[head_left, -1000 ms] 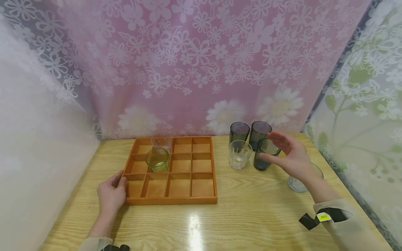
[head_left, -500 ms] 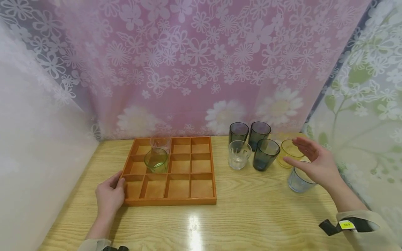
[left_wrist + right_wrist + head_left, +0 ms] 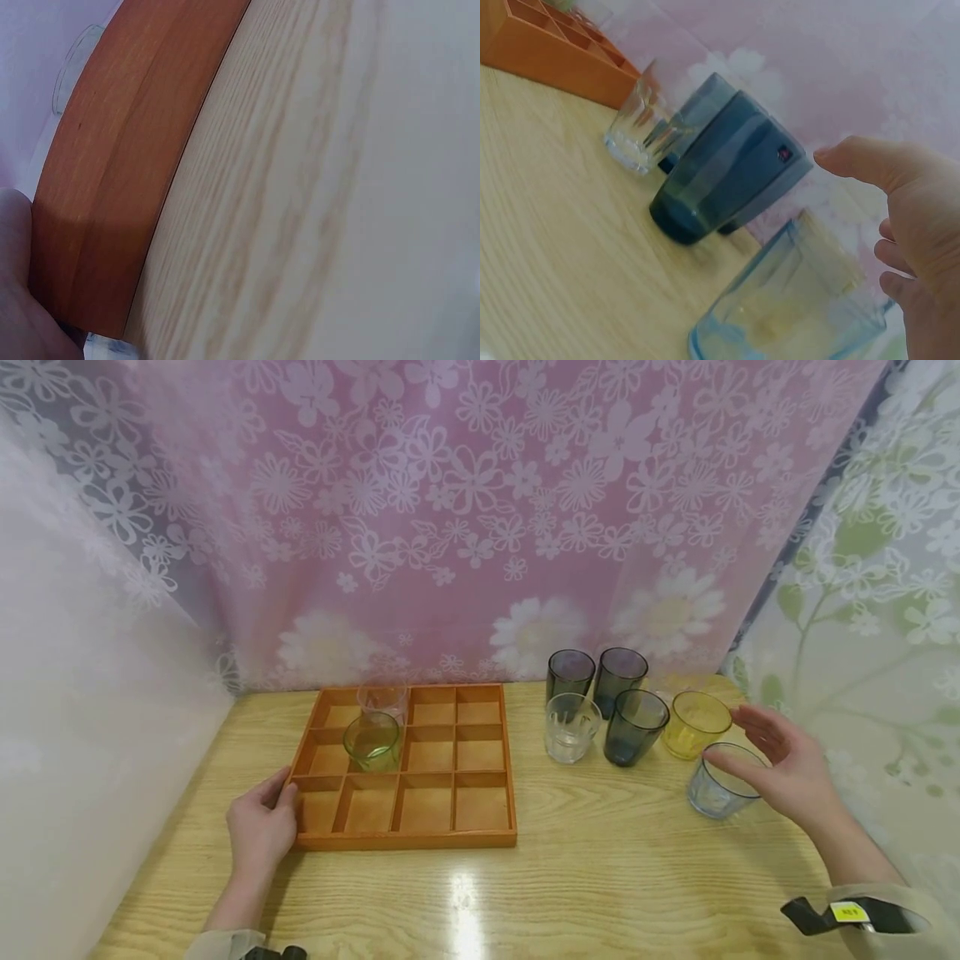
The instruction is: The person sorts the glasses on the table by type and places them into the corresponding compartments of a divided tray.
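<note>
My left hand (image 3: 260,827) holds the left side of an orange-brown wooden divided tray (image 3: 405,841), thumb at its rim. In the left wrist view, fingers wrap the corner of the tray (image 3: 120,187). A green glass (image 3: 372,743) and a clear pinkish glass (image 3: 384,700) stand in its compartments. At the far right, my right hand (image 3: 787,772) is beside a light-blue glass (image 3: 712,797), thumb overlapping its rim in the head view. Thumb and fingers are spread, with nothing gripped. The right wrist view shows the blue glass (image 3: 780,300) below this hand.
A yellow glass (image 3: 696,727) stands just behind the blue one. To its left are a dark grey glass (image 3: 633,731), a clear faceted glass (image 3: 570,731) and two more dark glasses (image 3: 621,677) near the pink curtain (image 3: 465,527). A white-green curtain (image 3: 877,635) borders the right side.
My right hand has moved right and toward me, from over the dark grey glass, past the yellow one, to the light-blue glass. The left hand keeps its hold on the tray.
</note>
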`<state>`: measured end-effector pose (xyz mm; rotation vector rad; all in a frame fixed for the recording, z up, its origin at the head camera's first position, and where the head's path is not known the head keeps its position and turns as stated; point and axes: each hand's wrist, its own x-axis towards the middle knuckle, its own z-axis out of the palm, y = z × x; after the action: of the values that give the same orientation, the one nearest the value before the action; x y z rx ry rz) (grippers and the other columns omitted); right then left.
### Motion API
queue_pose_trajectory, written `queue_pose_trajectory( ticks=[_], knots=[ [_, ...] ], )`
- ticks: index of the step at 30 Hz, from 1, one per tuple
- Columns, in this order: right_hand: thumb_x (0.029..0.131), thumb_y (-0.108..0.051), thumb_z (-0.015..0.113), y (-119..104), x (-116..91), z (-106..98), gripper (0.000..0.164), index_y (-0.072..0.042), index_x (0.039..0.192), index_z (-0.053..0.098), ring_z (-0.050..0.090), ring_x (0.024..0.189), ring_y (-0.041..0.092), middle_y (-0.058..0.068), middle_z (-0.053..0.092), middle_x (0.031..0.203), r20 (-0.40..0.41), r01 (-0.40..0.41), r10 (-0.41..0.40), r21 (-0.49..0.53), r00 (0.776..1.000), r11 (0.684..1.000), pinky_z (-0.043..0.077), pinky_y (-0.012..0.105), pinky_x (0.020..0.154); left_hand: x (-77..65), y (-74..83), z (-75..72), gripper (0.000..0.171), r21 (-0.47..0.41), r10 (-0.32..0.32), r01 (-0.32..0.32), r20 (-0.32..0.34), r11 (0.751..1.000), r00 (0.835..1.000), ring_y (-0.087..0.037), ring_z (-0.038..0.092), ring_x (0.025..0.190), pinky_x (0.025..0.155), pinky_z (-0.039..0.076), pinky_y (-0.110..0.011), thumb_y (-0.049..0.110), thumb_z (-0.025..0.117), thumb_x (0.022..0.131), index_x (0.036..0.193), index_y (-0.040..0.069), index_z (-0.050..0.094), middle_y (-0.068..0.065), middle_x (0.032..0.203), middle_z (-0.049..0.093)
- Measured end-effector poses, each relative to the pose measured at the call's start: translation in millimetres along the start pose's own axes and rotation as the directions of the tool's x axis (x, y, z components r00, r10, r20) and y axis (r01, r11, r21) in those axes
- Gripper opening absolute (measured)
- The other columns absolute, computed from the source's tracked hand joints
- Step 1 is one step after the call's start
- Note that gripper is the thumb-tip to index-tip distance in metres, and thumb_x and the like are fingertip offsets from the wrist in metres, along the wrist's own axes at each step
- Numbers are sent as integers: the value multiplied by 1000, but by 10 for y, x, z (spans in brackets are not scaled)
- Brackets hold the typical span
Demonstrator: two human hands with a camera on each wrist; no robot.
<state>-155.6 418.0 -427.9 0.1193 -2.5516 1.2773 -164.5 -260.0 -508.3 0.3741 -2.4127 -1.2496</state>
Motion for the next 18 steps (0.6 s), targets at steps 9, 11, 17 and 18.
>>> queue_pose_trajectory(
  ticks=[9, 11, 17, 18],
  knots=[
    [91, -17, 87, 175, -101, -10, 82, -5, 160, 43, 47, 133, -3, -4, 54, 148, -8, -54, 53, -34, 999, 998, 36, 4, 101, 11, -4, 7, 32, -3, -15, 15, -8, 1000, 1000, -32, 66, 121, 81, 39, -1, 4, 65, 103, 134, -3, 71, -22, 126, 71],
    [92, -19, 86, 222, -123, -1, 83, -5, 161, 41, 46, 134, -3, 2, 53, 152, 3, -62, 62, -40, 998, 997, 36, 3, 100, 9, -5, 7, 32, -9, -10, 10, -10, 1000, 1000, -34, 66, 121, 80, 39, -1, 4, 65, 103, 133, -4, 71, -23, 126, 71],
    [95, -18, 84, 325, -201, 61, 83, -4, 162, 38, 45, 132, -8, -8, 50, 150, 34, -72, 72, 7, 997, 997, 40, 5, 99, 7, -5, 7, 31, -15, 8, -8, -19, 1000, 1000, -34, 67, 119, 79, 39, 0, 3, 65, 103, 132, -5, 71, -23, 124, 72],
    [95, -18, 84, 328, -213, 77, 82, -5, 162, 38, 45, 132, -9, -8, 50, 150, 38, -77, 76, 17, 996, 997, 41, 5, 98, 7, -5, 7, 31, -18, 9, -10, -19, 1000, 1000, -34, 68, 119, 79, 39, 0, 3, 66, 102, 132, -5, 71, -23, 124, 72]
  ],
)
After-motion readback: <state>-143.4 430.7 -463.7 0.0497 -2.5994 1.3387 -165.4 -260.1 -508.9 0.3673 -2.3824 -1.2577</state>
